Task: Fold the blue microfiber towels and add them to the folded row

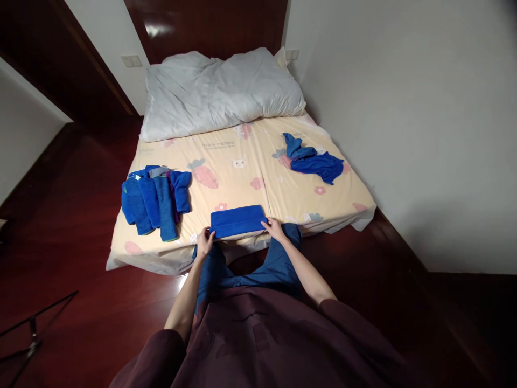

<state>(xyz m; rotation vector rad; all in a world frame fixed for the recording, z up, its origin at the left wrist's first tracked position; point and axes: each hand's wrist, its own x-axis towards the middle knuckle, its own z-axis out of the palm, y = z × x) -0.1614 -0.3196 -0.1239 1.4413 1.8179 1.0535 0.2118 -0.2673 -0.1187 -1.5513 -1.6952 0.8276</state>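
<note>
A blue towel [237,220], partly folded into a wide strip, lies at the front edge of the bed. My left hand [205,241] pinches its near left corner. At the near right corner, my right hand [274,228] grips the same towel between thumb and fingers. To the left is a pile of rolled or folded towels [150,202], mostly blue with some grey and purple. Farther back on the right, crumpled blue cloths [317,164] lie in a loose heap.
The bed [230,145] has a cream sheet printed with carrots and flowers. A bunched white quilt [222,91] lies at its head, against a dark headboard [210,27]. A white wall [424,134] stands to the right. A thin black stand [34,328] is on the floor at lower left.
</note>
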